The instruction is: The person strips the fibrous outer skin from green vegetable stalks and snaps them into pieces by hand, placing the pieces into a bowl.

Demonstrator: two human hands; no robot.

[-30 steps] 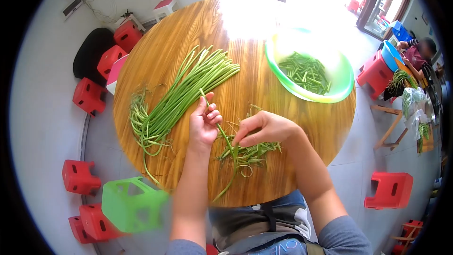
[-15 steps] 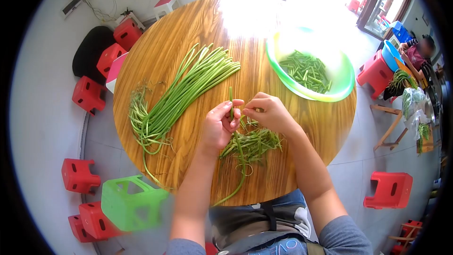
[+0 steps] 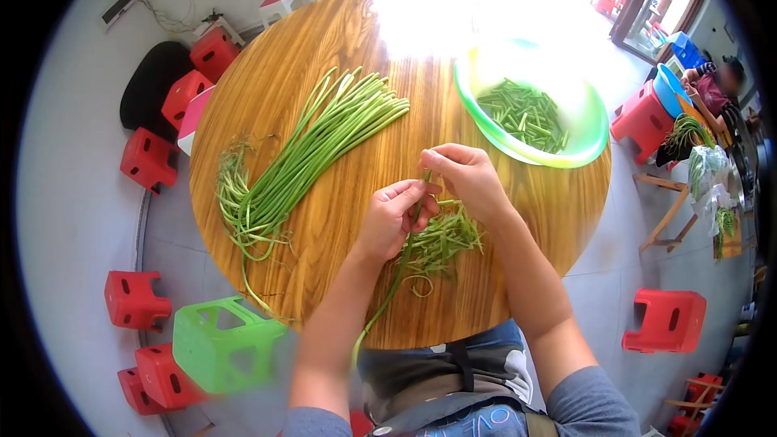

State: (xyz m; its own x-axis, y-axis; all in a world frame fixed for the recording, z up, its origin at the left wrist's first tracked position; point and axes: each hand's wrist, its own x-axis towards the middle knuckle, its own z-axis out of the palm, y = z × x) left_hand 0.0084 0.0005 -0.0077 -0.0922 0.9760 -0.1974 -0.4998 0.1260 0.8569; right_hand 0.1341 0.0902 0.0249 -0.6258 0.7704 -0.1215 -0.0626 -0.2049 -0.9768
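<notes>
Left hand (image 3: 390,218) grips green stalk (image 3: 396,279); right hand (image 3: 465,180) pinches its tip. Bracing close should steady it; scraps (image 3: 449,241) beside hands.

Red stools (image 3: 147,157) along the left wall (image 3: 69,186) — a green stool (image 3: 197,350) nearby — a blue basin (image 3: 668,92) far right

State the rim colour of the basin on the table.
The basin's rim is light green; see the head view.

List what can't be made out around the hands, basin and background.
All in the head view:
The stalk inside the left hand: covered by that hand.
Its tip at the right hand: too small to tell pinch from touch.
The basin: far rim washed out by glare.
What the distant person handles: too small.
</notes>
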